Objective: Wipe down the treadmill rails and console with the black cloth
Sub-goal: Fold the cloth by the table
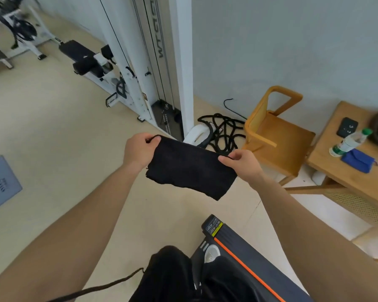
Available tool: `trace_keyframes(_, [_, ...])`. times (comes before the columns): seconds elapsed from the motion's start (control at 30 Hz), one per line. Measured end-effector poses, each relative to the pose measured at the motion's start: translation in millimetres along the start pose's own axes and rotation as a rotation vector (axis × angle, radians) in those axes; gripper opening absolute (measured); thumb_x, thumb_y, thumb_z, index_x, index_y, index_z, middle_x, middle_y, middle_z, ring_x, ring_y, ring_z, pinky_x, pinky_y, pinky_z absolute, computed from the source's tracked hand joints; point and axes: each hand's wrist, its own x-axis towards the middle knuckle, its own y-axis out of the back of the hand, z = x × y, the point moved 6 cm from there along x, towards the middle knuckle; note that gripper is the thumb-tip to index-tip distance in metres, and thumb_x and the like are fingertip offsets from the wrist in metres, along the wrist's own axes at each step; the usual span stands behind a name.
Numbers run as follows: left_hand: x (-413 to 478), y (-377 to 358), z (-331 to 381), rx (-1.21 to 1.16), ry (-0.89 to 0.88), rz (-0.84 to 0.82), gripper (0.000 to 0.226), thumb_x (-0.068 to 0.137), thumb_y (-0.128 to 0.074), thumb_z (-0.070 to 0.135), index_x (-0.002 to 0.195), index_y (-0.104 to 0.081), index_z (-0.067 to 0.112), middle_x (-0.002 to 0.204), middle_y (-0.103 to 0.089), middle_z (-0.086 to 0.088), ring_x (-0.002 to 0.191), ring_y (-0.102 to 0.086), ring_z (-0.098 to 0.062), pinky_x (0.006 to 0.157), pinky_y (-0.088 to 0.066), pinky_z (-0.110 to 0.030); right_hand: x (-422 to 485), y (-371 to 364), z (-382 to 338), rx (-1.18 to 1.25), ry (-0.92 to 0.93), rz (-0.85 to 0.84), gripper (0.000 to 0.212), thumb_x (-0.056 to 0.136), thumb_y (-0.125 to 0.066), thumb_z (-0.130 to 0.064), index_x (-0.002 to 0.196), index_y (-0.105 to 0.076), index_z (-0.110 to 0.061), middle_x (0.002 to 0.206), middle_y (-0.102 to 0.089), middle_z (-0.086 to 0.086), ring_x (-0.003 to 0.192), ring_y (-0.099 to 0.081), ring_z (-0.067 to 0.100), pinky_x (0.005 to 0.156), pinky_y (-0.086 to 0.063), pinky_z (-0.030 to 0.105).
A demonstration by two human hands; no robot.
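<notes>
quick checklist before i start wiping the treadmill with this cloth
1. Black cloth in hand: ok, left hand and right hand each pinch a top corner.
2. Cloth spread flat, not bunched: ok.
3. Cloth touching the treadmill: not ok, it hangs in the air above the floor.
4. Rails and console in view: not ok, only the deck end with its orange stripe shows.
5. Cloth damp or dry: cannot tell.
6. Footing: ok, one shoe rests on the deck.
</notes>
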Motion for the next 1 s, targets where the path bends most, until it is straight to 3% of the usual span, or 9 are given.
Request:
trace_keyframes(0.1, [35,-7,-7,-0.099,0.063,-0.01,0.025,0.093,-0.064,0.034,0.074,-0.07,0.018,0.072,-0.069,-0.002,0.074,-0.067,-0.028,0.07,-0.061,-0.045,21,-17,-17,0.218,-0.005,-0.152,0.025,0.093,-0.071,-0.028,0.092,-0.07,-0.003,0.088,-0.071,0.014,0.08,-0.066,0.02,0.076,-0.057,0.037])
trace_keyframes(0.17, [58,-22,-8,-0.171,0.076,-0.072,0.021,0.092,-0.067,0.031,0.077,-0.073,0.018,0.071,-0.069,-0.001,0.069,-0.067,-0.024,0.06,-0.062,-0.039,40,-34,-27,0.316,-0.03,-0.226,0.023,0.096,-0.066,-0.026,0.095,-0.073,-0.004,0.09,-0.072,0.011,0.081,-0.066,0.02,0.082,-0.057,0.039])
trace_keyframes(0.23, [82,-45,-12,-0.176,0.045,-0.191,0.02,0.091,-0.07,0.03,0.08,-0.075,0.015,0.065,-0.067,0.002,0.06,-0.061,-0.018,0.052,-0.055,-0.028,65,-55,-32,0.384,-0.066,-0.235,0.023,0.097,-0.066,-0.025,0.096,-0.074,-0.003,0.086,-0.068,0.009,0.075,-0.061,0.02,0.072,-0.056,0.031])
trace_keyframes(0.33, [127,-84,-27,-0.206,-0.044,-0.335,0.021,0.089,-0.074,0.031,0.081,-0.077,0.012,0.063,-0.066,-0.001,0.055,-0.059,-0.015,0.054,-0.053,-0.028,115,-97,-26,0.478,-0.155,-0.153,0.014,0.092,-0.071,-0.022,0.088,-0.075,-0.009,0.077,-0.062,0.005,0.064,-0.052,0.016,0.062,-0.052,0.024])
trace_keyframes(0.43, [171,-126,-59,-0.321,-0.123,-0.463,0.015,0.086,-0.078,0.034,0.086,-0.079,0.019,0.078,-0.074,-0.006,0.067,-0.068,-0.017,0.067,-0.061,-0.033,170,-148,-6,0.565,-0.225,-0.014,0.011,0.089,-0.075,-0.019,0.095,-0.074,-0.01,0.076,-0.067,0.001,0.057,-0.06,0.011,0.06,-0.054,0.023])
trace_keyframes(0.63, [212,-146,-97,-0.305,-0.201,-0.665,0.018,0.099,-0.063,0.025,0.102,-0.076,0.014,0.089,-0.077,-0.009,0.068,-0.076,-0.019,0.061,-0.059,-0.025,213,-225,6,0.811,-0.345,0.159,0.014,0.092,-0.07,-0.014,0.104,-0.069,-0.006,0.103,-0.071,0.017,0.082,-0.067,0.02,0.065,-0.057,0.027])
trace_keyframes(0.77, [235,-136,-90,-0.074,-0.306,-0.694,0.023,0.101,-0.059,0.024,0.083,-0.072,0.018,0.081,-0.075,-0.003,0.063,-0.075,-0.014,0.057,-0.058,-0.024,221,-223,-12,0.697,-0.334,0.253,0.017,0.09,-0.074,-0.019,0.103,-0.072,-0.009,0.104,-0.074,0.016,0.083,-0.07,0.022,0.066,-0.061,0.028])
trace_keyframes(0.87, [252,-138,-74,-0.028,-0.352,-0.698,0.023,0.101,-0.059,0.025,0.092,-0.074,0.011,0.083,-0.075,-0.007,0.062,-0.075,-0.013,0.058,-0.06,-0.024,232,-215,-24,0.666,-0.293,0.295,0.011,0.091,-0.073,-0.019,0.099,-0.072,-0.011,0.089,-0.075,0.01,0.074,-0.072,0.018,0.065,-0.062,0.028])
trace_keyframes(1.0, [266,-163,-48,0.04,-0.356,-0.717,0.026,0.103,-0.055,0.025,0.093,-0.074,0.009,0.079,-0.076,-0.009,0.064,-0.075,-0.015,0.062,-0.061,-0.026,250,-192,-20,0.66,-0.292,0.338,0.01,0.09,-0.074,-0.019,0.097,-0.073,-0.011,0.085,-0.076,0.009,0.072,-0.074,0.018,0.068,-0.062,0.03])
